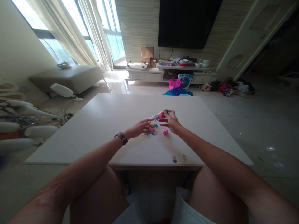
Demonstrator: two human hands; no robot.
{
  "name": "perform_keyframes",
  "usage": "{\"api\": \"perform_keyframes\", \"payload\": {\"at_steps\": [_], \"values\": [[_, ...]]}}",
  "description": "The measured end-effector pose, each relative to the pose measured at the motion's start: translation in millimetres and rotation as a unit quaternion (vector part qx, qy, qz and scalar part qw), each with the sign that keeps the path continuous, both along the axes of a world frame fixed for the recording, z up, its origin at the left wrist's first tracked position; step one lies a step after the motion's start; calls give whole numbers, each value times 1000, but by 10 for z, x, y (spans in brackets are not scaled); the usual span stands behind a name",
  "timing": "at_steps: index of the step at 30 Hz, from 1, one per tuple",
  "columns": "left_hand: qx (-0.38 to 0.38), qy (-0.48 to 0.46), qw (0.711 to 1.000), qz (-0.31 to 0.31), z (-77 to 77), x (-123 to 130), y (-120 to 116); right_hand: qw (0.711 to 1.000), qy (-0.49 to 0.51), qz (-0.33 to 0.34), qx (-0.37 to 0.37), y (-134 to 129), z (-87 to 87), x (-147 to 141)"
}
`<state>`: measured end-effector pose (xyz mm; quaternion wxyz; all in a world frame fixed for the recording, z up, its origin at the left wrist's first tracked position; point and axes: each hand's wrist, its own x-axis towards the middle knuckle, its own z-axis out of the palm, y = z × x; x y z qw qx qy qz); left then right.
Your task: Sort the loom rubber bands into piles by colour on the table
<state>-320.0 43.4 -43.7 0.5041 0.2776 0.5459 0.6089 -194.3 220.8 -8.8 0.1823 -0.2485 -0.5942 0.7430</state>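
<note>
My right hand (173,122) is closed round a small clear container (159,116) with pink and blue bits in it, tilted with one end toward the left. Just left of it, my left hand (139,128) is over a pile of thin colourful pieces (151,130), its fingers apart near the container's lower end; whether it touches any piece is unclear. A round pink object (165,132) sits on the white table (93,130) below my right hand.
By the table's near edge lie a small yellow and blue figure (174,159) and a small pale item (184,158). Beyond the far edge stand a pink basket (174,84) and a low white cabinet (144,76). White rounded lamp parts (62,90) are at the left.
</note>
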Motion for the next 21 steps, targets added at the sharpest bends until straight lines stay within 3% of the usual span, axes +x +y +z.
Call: {"api": "perform_keyframes", "payload": {"at_steps": [3,7,21], "values": [[1,-35,999,-8,27,83,43,999,5,27,-34,-78,24,21],[3,-46,998,-38,69,133,56,999,13,46,-26,-142,50,42],[-36,-55,997,27,-7,-153,-41,999,24,-27,-11,-46,-34,-28]]}}
